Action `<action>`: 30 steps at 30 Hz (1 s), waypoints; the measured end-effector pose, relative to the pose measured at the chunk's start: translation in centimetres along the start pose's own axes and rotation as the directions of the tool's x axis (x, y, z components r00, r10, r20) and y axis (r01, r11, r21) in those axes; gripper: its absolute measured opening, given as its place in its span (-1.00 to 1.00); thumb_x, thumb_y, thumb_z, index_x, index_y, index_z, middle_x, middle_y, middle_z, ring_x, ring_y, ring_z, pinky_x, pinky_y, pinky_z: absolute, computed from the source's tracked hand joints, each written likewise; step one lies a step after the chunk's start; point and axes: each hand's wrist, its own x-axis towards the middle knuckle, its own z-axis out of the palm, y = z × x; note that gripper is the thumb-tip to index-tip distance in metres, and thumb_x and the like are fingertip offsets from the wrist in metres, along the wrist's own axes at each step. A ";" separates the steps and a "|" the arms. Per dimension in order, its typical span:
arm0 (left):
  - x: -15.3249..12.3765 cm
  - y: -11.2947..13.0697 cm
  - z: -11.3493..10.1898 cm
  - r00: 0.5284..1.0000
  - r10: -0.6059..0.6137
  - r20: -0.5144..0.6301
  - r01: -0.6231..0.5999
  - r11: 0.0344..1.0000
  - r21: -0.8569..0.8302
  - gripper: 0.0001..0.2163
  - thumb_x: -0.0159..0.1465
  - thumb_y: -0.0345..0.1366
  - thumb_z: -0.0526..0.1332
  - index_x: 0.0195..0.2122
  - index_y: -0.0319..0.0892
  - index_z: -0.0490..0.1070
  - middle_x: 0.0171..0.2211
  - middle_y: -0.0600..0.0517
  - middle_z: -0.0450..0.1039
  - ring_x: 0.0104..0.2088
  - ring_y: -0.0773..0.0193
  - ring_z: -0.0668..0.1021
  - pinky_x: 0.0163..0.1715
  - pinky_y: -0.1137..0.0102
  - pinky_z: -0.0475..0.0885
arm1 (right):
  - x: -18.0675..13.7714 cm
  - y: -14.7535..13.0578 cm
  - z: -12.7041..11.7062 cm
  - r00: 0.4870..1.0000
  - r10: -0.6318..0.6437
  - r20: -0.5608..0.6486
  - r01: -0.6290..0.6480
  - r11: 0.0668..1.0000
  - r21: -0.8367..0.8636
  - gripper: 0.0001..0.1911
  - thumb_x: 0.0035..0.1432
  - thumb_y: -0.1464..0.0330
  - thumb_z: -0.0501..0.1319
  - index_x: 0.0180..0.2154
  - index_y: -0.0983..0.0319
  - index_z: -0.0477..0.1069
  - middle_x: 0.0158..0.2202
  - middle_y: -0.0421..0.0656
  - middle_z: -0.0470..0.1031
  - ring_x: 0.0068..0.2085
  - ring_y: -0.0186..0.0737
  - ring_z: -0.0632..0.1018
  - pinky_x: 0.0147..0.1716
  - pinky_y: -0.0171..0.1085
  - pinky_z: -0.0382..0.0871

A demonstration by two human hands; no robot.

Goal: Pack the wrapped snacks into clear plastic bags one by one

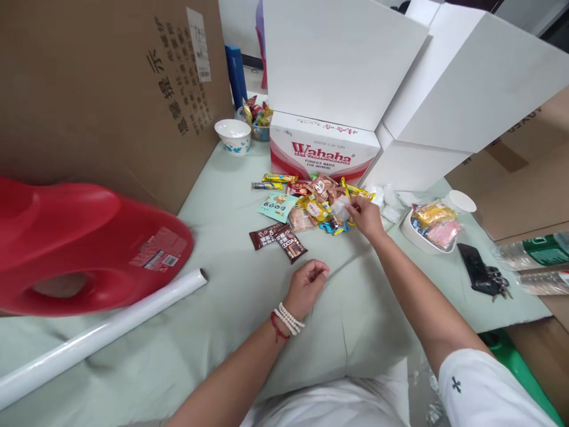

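Observation:
My right hand [367, 218] pinches a small whitish, translucent packet [341, 209] at the right side of a pile of wrapped snacks. Yellow packets [315, 209], a brown packet [323, 188] and a blue wrapper [329, 226] lie close around it. Nearer to me, my left hand [307, 287] rests on the cloth, fingers curled closed, with nothing visible in them. Just beyond it are two dark brown cocoa snack packets, one [291, 243] overlapping the other [267, 236]. A light teal pouch [278, 206] lies behind these.
The Wahaha carton [324, 148] stands behind the snacks, its white flaps raised. On the right are a white container [420, 237] of packets, a phone [476, 267] with keys, and plastic bottles [544, 252]. A red plastic object [151, 204], white tube [146, 305] and bowl [233, 139] are left.

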 end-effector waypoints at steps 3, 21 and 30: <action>0.1 0.8 -0.3 0.999 -0.032 0.006 0.033 0.992 -0.126 -0.66 0.16 0.01 0.37 -0.32 -0.19 0.43 -0.50 0.13 0.34 -0.56 0.45 0.36 -0.60 0.52 0.18 | -3.2 -1.3 -0.1 0.989 0.132 0.063 -0.147 0.913 0.382 -0.70 0.15 0.08 0.29 -0.34 0.19 0.49 -0.51 -0.23 0.37 -0.49 -0.28 0.32 -0.47 -0.29 0.19; 0.6 0.6 -0.7 0.999 -0.010 0.047 0.009 1.000 0.007 -0.65 0.10 -0.04 0.44 -0.46 -0.20 0.41 -0.53 0.13 0.38 -0.50 0.40 0.37 -0.45 0.46 0.27 | -15.8 -3.4 1.1 0.906 0.339 0.253 -0.420 0.654 0.629 -0.55 0.12 -0.04 0.32 -0.11 0.14 0.51 -0.51 -0.26 0.37 -0.52 -0.29 0.29 -0.53 -0.30 0.17; 0.9 1.2 -1.4 0.996 -0.079 0.047 0.081 0.996 -0.034 -0.61 0.03 0.02 0.46 -0.44 -0.18 0.40 -0.55 0.15 0.38 -0.59 0.47 0.28 -0.57 0.50 0.15 | -16.1 -2.4 -0.1 0.910 0.335 0.245 -0.395 0.515 0.761 -0.66 -0.02 0.05 0.47 -0.32 0.13 0.54 -0.50 -0.26 0.36 -0.51 -0.35 0.27 -0.52 -0.32 0.18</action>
